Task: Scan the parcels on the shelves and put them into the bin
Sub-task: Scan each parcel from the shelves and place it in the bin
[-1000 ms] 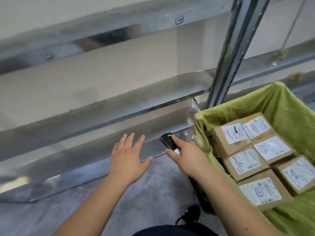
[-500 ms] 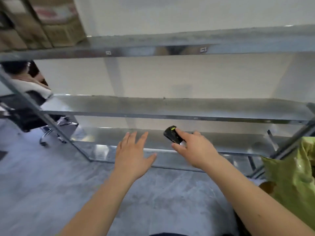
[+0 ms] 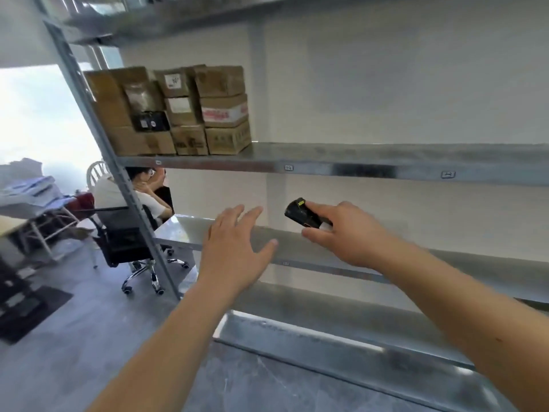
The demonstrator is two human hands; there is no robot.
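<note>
Parcels [image 3: 175, 111] are seen stacked in brown cardboard boxes at the left end of an upper shelf [image 3: 371, 157] of the metal rack, up against the slanted upright post [image 3: 98, 135]. Some boxes carry white labels, and one is marked with red print. The left hand [image 3: 234, 248] is held out flat with its fingers spread apart, nothing being gripped, in front of the bare middle shelf [image 3: 190, 230]. The right hand [image 3: 344, 233] is closed around a small black scanner [image 3: 301, 214], which is pinched between thumb and forefinger and pointed up and to the left, well below the parcels. A lower shelf [image 3: 341, 328] is seen beneath both forearms, above the grey floor [image 3: 59, 352]. Beyond the rack on the left, a seated person [image 3: 142, 194] is partly hidden by the post, beside a black office chair [image 3: 124, 239].
</note>
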